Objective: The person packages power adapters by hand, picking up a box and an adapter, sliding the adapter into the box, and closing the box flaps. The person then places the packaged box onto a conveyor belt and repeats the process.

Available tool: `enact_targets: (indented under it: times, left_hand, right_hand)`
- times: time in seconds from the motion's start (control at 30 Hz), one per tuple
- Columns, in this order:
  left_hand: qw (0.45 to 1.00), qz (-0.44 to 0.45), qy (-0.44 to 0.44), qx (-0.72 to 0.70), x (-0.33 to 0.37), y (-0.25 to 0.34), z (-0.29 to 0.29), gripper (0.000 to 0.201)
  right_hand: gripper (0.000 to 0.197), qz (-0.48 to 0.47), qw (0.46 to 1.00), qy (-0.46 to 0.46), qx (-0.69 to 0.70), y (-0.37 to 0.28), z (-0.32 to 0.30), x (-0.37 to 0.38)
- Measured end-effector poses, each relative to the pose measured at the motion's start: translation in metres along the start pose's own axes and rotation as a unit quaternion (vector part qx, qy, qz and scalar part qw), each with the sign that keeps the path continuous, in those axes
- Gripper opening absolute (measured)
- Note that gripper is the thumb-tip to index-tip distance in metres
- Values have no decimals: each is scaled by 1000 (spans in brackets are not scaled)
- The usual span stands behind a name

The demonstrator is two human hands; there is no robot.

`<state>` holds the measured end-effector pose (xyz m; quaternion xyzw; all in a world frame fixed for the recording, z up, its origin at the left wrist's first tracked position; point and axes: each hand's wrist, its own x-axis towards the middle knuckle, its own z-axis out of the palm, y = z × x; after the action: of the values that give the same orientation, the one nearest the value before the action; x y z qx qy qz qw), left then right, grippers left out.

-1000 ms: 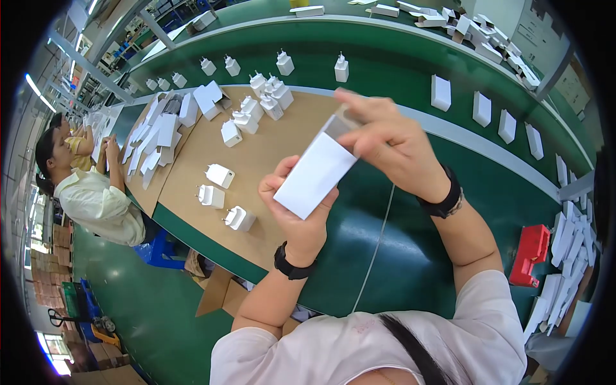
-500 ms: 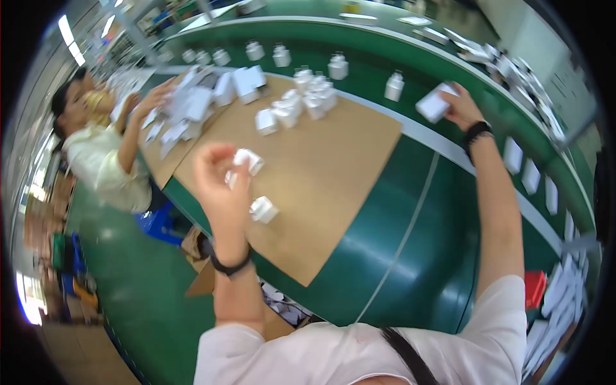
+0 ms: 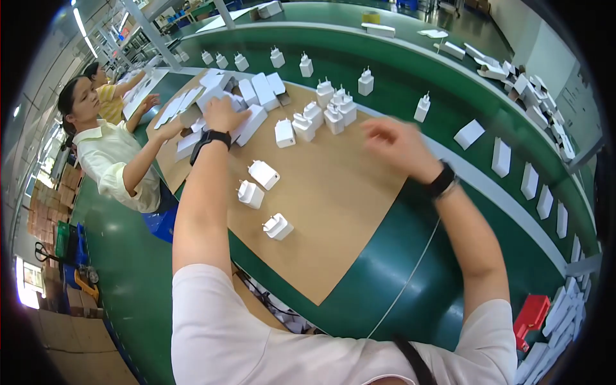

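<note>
My left hand reaches over a heap of white cartons at the far left of the brown cardboard sheet. Its thumb is stretched out from the fingers, and the fingertips are partly hidden among the cartons. Over the sheet's right part, my right hand hangs in the air, slightly blurred, its fingers loosely bent with nothing seen in them. Between the hands stands a cluster of white plug chargers. Closer to me lie three loose white chargers, one of them a charger near the sheet's front edge.
Across the table runs a green conveyor belt with spaced chargers and white cartons. A co-worker at the left handles cartons at the heap. At lower right are a red tool and a stack of white cartons.
My left hand has moved from above the loose chargers to the carton heap. My right hand has let go of a white carton, now on the belt, and come back leftward.
</note>
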<state>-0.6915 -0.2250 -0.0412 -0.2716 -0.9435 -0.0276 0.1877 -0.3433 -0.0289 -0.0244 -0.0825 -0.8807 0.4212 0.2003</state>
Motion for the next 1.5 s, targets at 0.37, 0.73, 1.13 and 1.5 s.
enact_targets:
  times: [0.37, 0.73, 1.13, 1.5]
  left_hand:
    - [941, 322, 93, -43, -2, 66, -8, 52]
    - [936, 308, -169, -2, 16, 82, -14, 61]
    - [621, 119, -234, -738, -60, 99, -153, 60]
    - [106, -67, -414, -902, -228, 212, -127, 51]
  right_hand:
    - [56, -177, 982, -17, -61, -67, 173, -43]
    - [66, -75, 974, -136, 166, -36, 124, -55]
    - [85, 67, 944, 233, 222, -4, -51, -109]
    - [53, -37, 938, 231, 258, -104, -105, -150]
